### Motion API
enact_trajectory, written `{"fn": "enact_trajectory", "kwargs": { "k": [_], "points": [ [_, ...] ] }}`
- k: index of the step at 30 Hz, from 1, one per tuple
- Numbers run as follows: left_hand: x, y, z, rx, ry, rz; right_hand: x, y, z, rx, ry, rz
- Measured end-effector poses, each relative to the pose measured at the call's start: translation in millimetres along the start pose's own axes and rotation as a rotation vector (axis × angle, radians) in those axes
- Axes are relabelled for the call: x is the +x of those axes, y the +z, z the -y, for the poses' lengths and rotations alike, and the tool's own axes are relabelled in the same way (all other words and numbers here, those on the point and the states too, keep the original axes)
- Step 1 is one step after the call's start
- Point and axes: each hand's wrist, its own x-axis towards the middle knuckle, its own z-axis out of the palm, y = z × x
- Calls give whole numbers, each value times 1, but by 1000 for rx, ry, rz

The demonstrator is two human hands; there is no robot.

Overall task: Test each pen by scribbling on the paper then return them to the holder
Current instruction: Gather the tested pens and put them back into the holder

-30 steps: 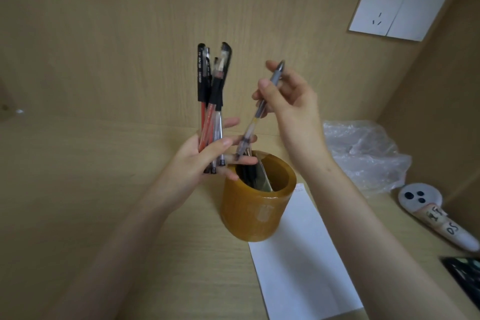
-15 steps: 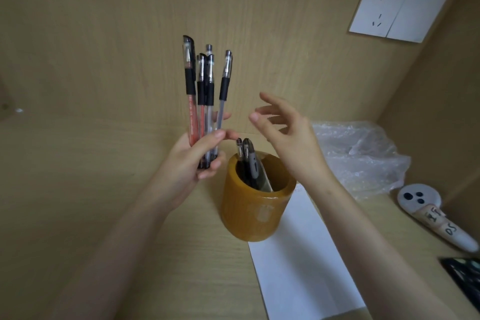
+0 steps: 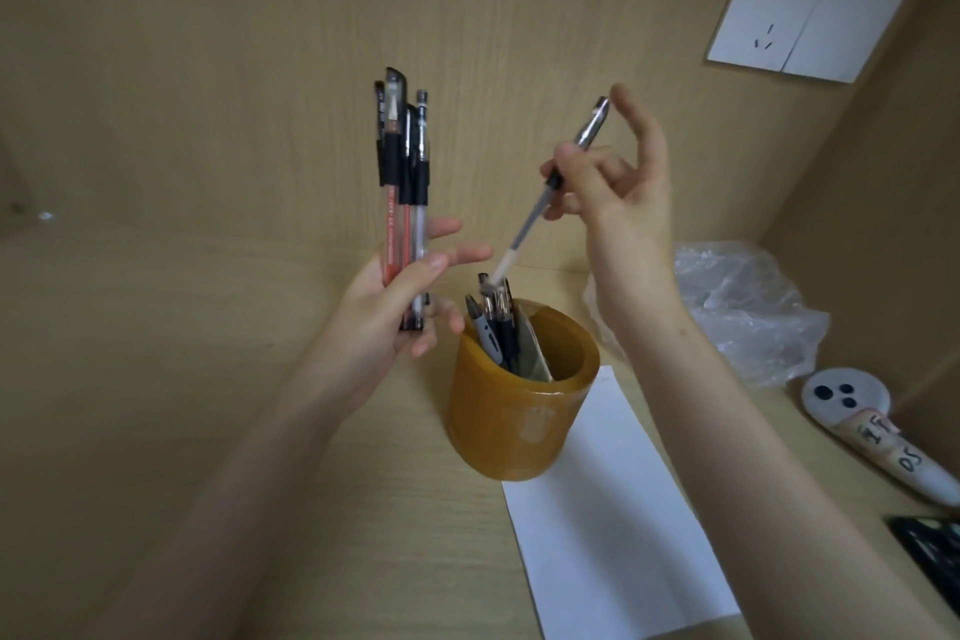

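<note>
An amber round holder point(image 3: 511, 424) stands on the wooden desk with three pens point(image 3: 493, 322) upright in it. My left hand point(image 3: 397, 301) is left of the holder and grips a bunch of capped pens point(image 3: 402, 182), red and clear, held upright. My right hand point(image 3: 618, 192) is above the holder and pinches a clear pen with a black grip point(image 3: 545, 195). That pen is tilted, its lower end just over the pens in the holder. A white sheet of paper point(image 3: 613, 509) lies right of the holder, partly under it.
A crumpled clear plastic bag point(image 3: 743, 301) lies at the back right. A white handle-shaped device with labels point(image 3: 883, 431) and a dark object point(image 3: 930, 561) lie at the right edge. A white wall socket point(image 3: 805, 18) sits on the back panel.
My right hand dropped a pen into the holder, opened, then took another pen from the bunch in my left hand and now holds it tilted above the holder.
</note>
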Motion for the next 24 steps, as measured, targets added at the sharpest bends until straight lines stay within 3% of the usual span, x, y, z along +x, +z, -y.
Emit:
{"fn": "enact_trajectory", "kwargs": {
  "k": [4, 11, 14, 20, 24],
  "points": [
    [2, -2, 4, -22, -12, -45, -7, -11, -7, -207, -13, 83],
    [2, 0, 6, -53, 14, 46, -27, -9, -24, -523, 85, 189],
    [2, 0, 5, -57, 12, 86, -24, -6, -19, -438, 102, 129],
    [0, 1, 6, 32, 3, 161, -2, 23, -5, -213, 221, 253],
    [0, 1, 5, 42, 7, 95, 1, 29, -4, -130, 217, 173]
  ]
}}
